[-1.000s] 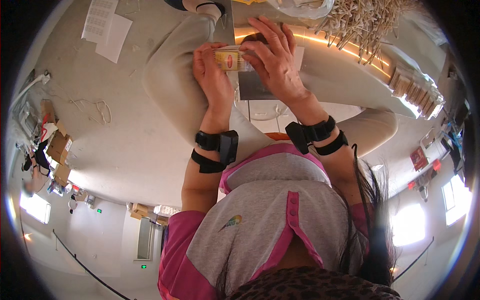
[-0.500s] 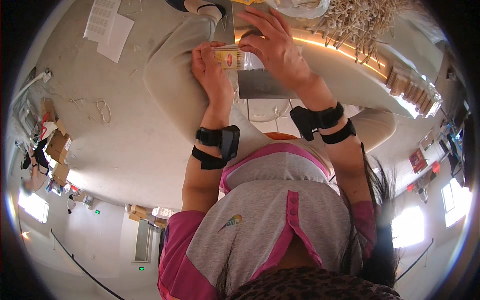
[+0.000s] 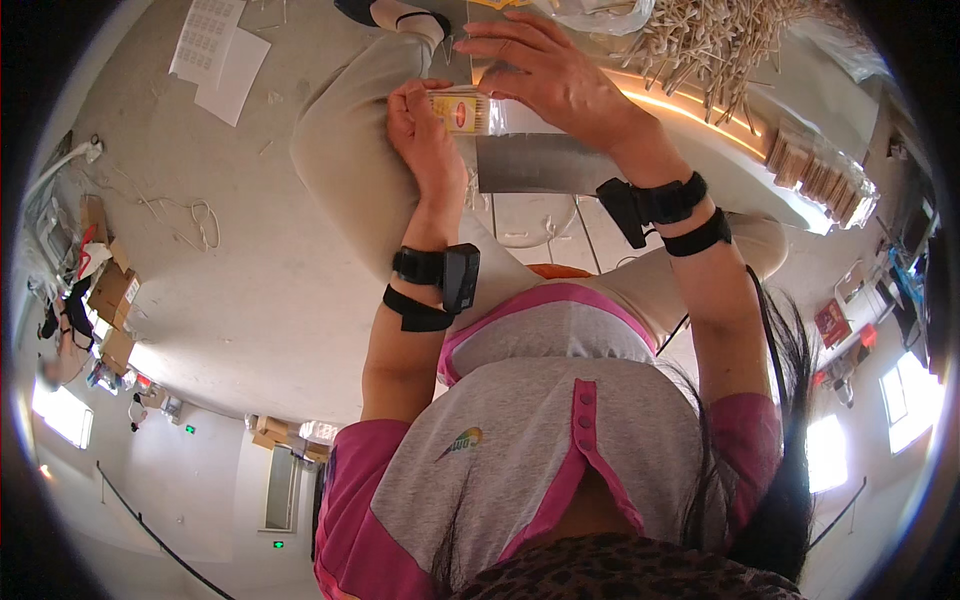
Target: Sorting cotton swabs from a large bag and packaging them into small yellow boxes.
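A small clear packet of cotton swabs [image 3: 462,112] with a yellow and red label lies crosswise between my hands. My left hand [image 3: 420,125] is closed around its left end, the fingers curled over the edge. Over the packet's right end, where loose clear film shows, hovers my right hand [image 3: 560,90]. Its fingers are stretched out to the left and spread, with the thumb close to the film. Whether the thumb touches the film is hard to make out. Both forearms wear black straps with small boxes.
A heap of loose cotton swabs [image 3: 700,55] lies at the far right of the work surface, beside a clear plastic bag [image 3: 600,12]. Rows of bundled swabs [image 3: 822,178] stand at its right edge. White sheets of paper [image 3: 232,75] lie on the floor at the left.
My right hand has moved slightly left and its fingers have spread from the packet's film end. The packet and my left hand have hardly moved.
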{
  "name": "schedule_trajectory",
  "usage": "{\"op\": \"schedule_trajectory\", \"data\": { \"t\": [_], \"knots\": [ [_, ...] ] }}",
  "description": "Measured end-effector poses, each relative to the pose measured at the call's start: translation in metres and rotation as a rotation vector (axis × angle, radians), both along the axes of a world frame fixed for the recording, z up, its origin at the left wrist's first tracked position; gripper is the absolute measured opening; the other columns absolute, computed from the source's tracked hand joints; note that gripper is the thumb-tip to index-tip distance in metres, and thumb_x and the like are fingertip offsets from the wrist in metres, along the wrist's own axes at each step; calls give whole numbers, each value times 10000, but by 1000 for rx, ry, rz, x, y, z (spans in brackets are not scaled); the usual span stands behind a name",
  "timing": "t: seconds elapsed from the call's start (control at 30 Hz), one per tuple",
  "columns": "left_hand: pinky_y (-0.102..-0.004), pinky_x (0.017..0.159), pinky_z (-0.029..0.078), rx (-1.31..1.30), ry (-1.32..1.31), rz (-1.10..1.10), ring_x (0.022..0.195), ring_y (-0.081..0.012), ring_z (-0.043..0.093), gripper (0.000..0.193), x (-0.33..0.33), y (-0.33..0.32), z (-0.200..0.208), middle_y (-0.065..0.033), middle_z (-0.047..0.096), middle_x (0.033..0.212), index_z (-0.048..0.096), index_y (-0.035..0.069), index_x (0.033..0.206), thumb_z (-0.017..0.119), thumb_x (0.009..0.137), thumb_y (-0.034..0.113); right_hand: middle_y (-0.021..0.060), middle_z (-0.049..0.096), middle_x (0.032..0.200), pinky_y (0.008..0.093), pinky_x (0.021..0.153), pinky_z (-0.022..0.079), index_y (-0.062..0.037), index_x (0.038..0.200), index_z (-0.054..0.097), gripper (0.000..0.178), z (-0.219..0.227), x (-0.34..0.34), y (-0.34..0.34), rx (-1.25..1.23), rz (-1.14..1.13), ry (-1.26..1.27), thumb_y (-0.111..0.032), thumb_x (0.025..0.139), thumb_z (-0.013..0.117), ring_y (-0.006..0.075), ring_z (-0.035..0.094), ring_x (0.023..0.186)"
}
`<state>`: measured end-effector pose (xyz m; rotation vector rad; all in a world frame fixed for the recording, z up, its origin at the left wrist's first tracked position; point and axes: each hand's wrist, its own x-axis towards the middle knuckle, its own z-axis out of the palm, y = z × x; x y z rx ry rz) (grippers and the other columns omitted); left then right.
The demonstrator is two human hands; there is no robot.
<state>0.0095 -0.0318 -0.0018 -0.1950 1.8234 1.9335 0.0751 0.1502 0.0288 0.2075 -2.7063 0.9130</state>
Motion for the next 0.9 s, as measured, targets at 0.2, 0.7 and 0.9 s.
{"op": "schedule_trajectory", "data": {
  "t": [0.2, 0.7, 0.9],
  "knots": [
    [-284, 759, 483, -9, 13, -31, 829, -142, 578, 276, 1, 0, 1, -66, 610, 936, 552, 17, 997, 480, 1050, 277, 47, 597, 1346, 426, 1133, 384, -119, 905, 685, 124, 1, -1, 3, 55, 21, 47, -164, 790, 678, 234, 497, 1323],
    [-289, 763, 501, -79, 28, -61, 824, -151, 599, 329, -4, 2, 18, -81, 654, 929, 611, 13, 988, 426, 1045, 279, 157, 370, 1536, 519, 1182, 233, -17, 1341, 530, 547, 10, 56, -80, 50, -397, -291, -244, 870, 692, 302, 312, 1454],
    [-288, 903, 465, 59, 27, -148, 999, -158, 587, 377, -5, -11, 4, -80, 637, 1104, 636, 2, 1149, 373, 1054, 256, 185, 264, 1592, 549, 1204, 125, 22, 1485, 335, 757, 5, 67, -114, -12, -430, -372, -342, 905, 656, 334, 216, 1498]
  ]
}}
